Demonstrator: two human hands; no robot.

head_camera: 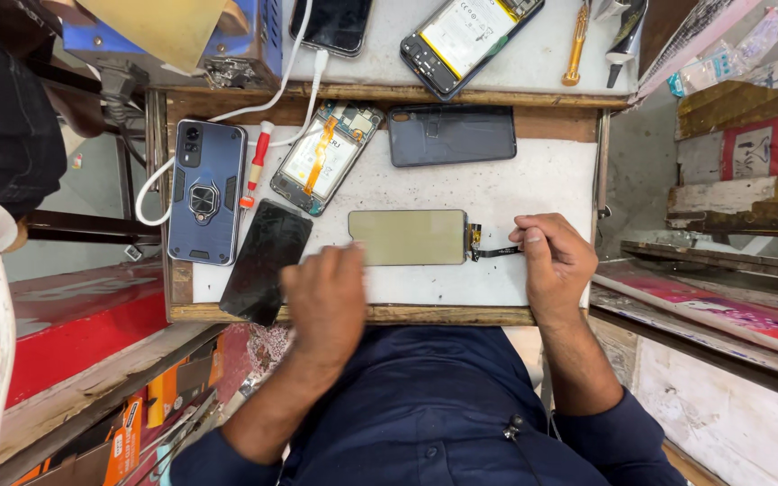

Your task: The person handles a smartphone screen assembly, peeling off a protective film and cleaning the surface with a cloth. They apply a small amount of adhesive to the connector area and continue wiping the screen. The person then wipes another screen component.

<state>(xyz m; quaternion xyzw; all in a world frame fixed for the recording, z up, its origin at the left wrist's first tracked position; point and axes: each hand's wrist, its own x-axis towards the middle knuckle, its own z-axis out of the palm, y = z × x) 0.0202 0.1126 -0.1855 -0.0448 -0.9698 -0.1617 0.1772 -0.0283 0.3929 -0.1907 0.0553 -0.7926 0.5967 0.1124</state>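
While the right hand (556, 261) at centre right pinches the thin black ribbon cable (497, 252) between closed fingertips, the left hand (328, 301) is blurred at lower centre, fingers loosely spread and gripping nothing, its tips just at the near left corner of the phone screen panel (409, 237). That panel lies flat mid-frame on the white work board (533, 184). A cracked black glass (266, 261) lies left of the hand.
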